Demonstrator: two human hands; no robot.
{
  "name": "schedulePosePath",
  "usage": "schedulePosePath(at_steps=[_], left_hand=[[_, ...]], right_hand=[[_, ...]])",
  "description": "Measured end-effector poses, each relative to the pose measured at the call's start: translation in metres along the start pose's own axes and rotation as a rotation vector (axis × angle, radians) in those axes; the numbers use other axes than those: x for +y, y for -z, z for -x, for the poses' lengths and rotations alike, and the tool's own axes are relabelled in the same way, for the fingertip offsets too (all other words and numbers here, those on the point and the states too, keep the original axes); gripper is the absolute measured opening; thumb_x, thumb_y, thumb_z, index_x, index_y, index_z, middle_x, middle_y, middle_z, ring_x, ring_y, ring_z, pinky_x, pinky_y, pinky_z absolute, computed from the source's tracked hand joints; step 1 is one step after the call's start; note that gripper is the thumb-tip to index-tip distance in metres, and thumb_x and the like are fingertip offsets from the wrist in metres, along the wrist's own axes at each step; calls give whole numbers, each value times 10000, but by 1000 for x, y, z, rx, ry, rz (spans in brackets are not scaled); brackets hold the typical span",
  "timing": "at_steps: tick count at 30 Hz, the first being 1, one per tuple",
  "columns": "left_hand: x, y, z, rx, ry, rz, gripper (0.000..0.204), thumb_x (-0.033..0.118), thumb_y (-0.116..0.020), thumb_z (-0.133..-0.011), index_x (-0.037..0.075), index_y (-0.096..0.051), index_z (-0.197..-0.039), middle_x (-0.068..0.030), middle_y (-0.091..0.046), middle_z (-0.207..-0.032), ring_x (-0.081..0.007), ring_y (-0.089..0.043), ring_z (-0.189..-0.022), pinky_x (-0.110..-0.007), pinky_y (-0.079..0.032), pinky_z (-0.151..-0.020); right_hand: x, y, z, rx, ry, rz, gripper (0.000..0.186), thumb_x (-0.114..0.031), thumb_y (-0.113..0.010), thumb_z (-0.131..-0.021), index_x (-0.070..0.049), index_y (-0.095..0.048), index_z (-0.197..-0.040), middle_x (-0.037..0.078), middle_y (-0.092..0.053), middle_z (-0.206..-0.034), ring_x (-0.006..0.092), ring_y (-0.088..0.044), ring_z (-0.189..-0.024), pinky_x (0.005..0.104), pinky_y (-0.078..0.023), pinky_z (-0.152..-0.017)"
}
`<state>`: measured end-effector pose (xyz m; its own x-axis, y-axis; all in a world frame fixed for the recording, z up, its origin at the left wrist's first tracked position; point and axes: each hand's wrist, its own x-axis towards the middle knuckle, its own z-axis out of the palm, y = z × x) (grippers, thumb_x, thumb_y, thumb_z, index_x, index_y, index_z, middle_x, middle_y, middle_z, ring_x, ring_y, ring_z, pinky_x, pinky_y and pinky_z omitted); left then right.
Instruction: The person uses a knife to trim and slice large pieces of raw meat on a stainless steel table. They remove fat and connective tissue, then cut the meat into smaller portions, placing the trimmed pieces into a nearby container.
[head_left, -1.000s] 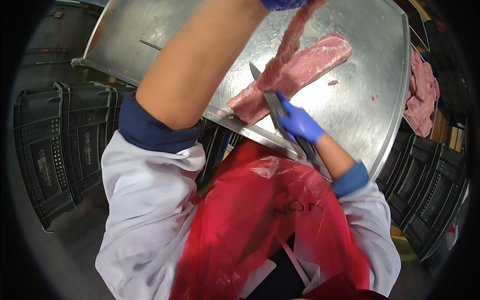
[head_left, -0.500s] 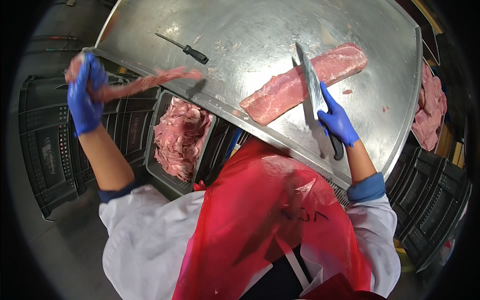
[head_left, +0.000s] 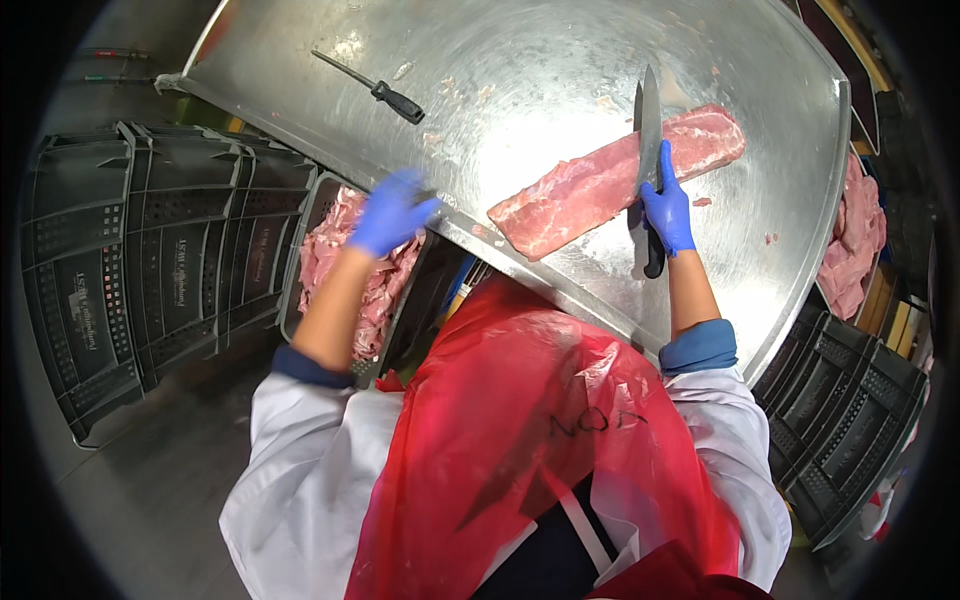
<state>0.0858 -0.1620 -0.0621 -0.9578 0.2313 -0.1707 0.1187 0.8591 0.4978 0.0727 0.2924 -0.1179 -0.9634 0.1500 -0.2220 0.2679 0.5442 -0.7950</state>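
Note:
A long slab of pale pink meat (head_left: 565,208), seemingly a pork loin, lies slantwise on the steel table (head_left: 520,50). My right hand (head_left: 671,212), blue-gloved, is closed around a knife (head_left: 651,120), index finger stretched along the blade. The blade points away from me across the loin; the black handle's end sticks out below my hand. Blurred by motion, my left hand (head_left: 392,212), also blue-gloved, is over the table's near-left edge and a grey bin of meat trimmings (head_left: 335,225). No meat strip shows in it; its fingers are smeared.
A sharpening steel (head_left: 385,95) with a black handle lies at the table's far left. Dark plastic crates (head_left: 160,240) stand left of the bin, and more crates (head_left: 845,400) at right. Beyond the table's right edge is a pile of meat (head_left: 855,240). Small scraps dot the table.
My left hand has swung right from the far left, and the meat strip it held is no longer in sight. My right hand has turned the knife more upright, its tip shifted right.

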Motion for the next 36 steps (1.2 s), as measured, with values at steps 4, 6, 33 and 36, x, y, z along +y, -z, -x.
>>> schedulePosePath(at_steps=[4, 6, 33, 36], left_hand=[[132, -86, -119, -131, -154, 293, 475, 349, -742, -820, -6, -623, -1113, -195, -653, -1022, -310, -653, -921, -386, -527, -822], [140, -108, -148, -282, -142, 255, 344, 309, -689, -834, 15, -649, -1009, -180, -674, -921, -298, -658, -851, -380, -528, -783], [126, -87, -115, -159, -49, 752, 128, 136, -620, -935, 31, -615, -862, -32, -612, -720, -112, -567, -668, -281, -481, -614], [125, -78, -107, -132, -162, 786, 112, 124, -613, -946, 30, -609, -884, -42, -612, -746, -100, -574, -686, -261, -477, -618]], right_hand=[[-2, 0, -2, 21, -8, 36, 845, -47, -533, -851, -249, -198, -1600, 240, -646, -1258, 265, -681, -990, 335, -529, -883], [-4, 4, -6, 5, -43, 61, 847, -76, -536, -857, -270, -177, -1599, 261, -654, -1219, 316, -685, -987, 369, -534, -878], [-71, -11, 97, -671, -103, -113, 848, -90, -547, -856, -225, -173, -1605, 202, -681, -1030, 270, -679, -845, 361, -541, -798], [-66, -10, 98, -722, -96, -158, 857, -82, -558, -865, -234, -161, -1608, 154, -681, -941, 179, -644, -682, 325, -542, -659]])
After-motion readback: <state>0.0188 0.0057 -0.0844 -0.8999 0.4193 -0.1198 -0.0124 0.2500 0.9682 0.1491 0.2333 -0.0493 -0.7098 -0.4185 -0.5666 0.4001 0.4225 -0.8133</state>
